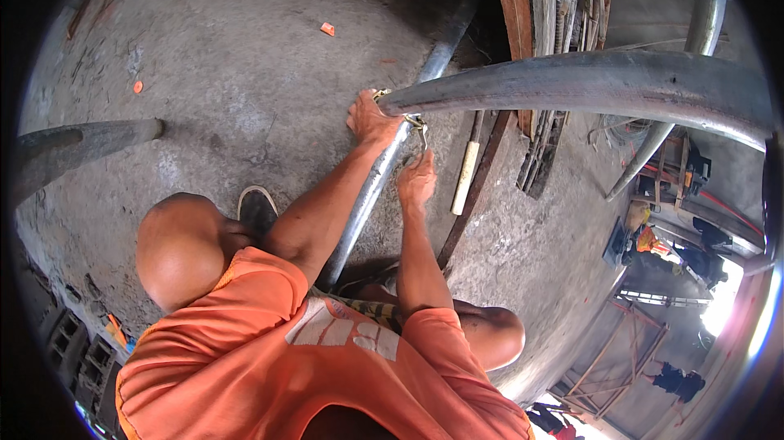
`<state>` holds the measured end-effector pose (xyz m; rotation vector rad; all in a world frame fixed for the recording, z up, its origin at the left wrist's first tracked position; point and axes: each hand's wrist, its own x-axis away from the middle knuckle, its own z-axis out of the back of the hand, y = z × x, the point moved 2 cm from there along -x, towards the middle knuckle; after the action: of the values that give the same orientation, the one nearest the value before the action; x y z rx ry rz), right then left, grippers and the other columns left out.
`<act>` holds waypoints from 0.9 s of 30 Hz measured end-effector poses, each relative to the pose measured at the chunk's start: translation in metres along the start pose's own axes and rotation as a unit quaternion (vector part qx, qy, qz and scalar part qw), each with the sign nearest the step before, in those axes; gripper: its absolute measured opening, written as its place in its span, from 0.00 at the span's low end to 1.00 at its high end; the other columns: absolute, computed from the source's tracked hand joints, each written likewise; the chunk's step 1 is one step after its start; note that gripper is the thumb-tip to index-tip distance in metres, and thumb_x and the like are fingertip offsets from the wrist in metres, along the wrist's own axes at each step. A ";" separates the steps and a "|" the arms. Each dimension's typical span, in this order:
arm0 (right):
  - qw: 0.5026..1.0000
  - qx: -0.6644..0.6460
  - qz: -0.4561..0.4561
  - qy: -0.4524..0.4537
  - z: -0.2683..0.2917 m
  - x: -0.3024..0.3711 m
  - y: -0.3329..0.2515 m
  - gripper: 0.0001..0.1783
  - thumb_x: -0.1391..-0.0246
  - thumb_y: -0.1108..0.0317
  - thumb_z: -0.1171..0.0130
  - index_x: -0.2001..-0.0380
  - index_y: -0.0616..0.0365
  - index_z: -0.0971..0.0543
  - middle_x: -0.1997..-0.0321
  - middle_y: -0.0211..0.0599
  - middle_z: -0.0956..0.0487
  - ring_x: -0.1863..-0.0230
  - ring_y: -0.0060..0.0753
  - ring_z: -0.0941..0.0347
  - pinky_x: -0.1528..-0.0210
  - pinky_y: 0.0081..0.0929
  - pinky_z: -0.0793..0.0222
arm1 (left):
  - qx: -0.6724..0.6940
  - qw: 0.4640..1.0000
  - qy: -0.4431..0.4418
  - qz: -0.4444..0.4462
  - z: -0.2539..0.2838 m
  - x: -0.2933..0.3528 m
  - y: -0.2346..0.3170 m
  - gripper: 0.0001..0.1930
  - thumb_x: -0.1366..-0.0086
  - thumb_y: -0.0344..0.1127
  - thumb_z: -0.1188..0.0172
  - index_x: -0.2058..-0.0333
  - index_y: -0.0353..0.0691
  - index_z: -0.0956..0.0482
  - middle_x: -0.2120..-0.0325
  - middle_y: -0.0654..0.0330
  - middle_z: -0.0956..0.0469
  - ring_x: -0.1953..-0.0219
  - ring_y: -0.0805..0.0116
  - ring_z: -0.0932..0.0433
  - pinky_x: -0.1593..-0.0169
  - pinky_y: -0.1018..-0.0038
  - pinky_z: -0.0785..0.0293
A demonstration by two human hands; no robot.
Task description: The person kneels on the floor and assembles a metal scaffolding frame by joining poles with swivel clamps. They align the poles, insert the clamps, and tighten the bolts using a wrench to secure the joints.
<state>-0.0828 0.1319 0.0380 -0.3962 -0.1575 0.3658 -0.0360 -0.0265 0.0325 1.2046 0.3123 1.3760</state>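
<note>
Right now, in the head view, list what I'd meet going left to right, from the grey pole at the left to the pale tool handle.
Grey pole, dark shoe, orange scrap, left hand, right hand, pale tool handle.

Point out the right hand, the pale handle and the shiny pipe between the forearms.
Right hand (417, 181): head view, its middle.
Pale handle (465, 178): head view, its middle.
Shiny pipe (373, 186): head view, its lower length.

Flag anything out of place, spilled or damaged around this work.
An angular orange scrap and, further left, a round orange piece lie loose on the grey floor. Their bright colour stands out, and both lie apart from the left hand, so they look like stray litter. No spill or damage is clear.
</note>
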 end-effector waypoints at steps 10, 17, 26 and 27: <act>0.738 0.485 0.097 -0.459 0.074 -0.149 -0.112 0.19 0.41 0.65 0.42 0.48 0.57 0.17 0.45 0.48 0.17 0.43 0.52 0.20 0.45 0.48 0.23 | -0.002 1.000 0.020 -0.018 -0.005 -0.003 -0.005 0.41 0.53 0.46 0.19 0.42 0.39 0.29 0.45 0.47 0.24 0.41 0.48 0.26 0.40 0.55 0.30; 0.916 0.333 0.110 -0.196 0.086 -0.142 -0.049 0.20 0.39 0.68 0.48 0.46 0.61 0.20 0.47 0.60 0.19 0.44 0.62 0.21 0.48 0.51 0.22 | -0.001 1.000 -0.015 -0.023 -0.002 -0.004 -0.007 0.46 0.51 0.51 0.21 0.38 0.38 0.34 0.43 0.47 0.28 0.37 0.47 0.33 0.32 0.53 0.42; 0.998 0.016 0.021 -0.062 0.006 -0.017 0.020 0.25 0.40 0.68 0.48 0.42 0.68 0.35 0.60 0.72 0.20 0.58 0.76 0.23 0.54 0.62 0.27 | -0.001 1.000 0.023 -0.017 -0.001 0.000 -0.002 0.41 0.52 0.48 0.21 0.42 0.39 0.29 0.46 0.49 0.24 0.40 0.48 0.28 0.37 0.54 0.34; 0.997 0.016 0.001 -0.075 0.001 -0.008 0.017 0.25 0.40 0.69 0.48 0.41 0.67 0.36 0.58 0.72 0.21 0.57 0.75 0.23 0.53 0.62 0.27 | -0.011 0.999 0.040 -0.020 0.000 0.000 -0.002 0.39 0.52 0.46 0.20 0.43 0.40 0.27 0.48 0.50 0.22 0.42 0.49 0.25 0.38 0.55 0.31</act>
<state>-0.0961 0.1435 0.0310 -0.3365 -0.2973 0.3998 -0.0347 -0.0258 0.0314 1.1229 0.3745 1.3920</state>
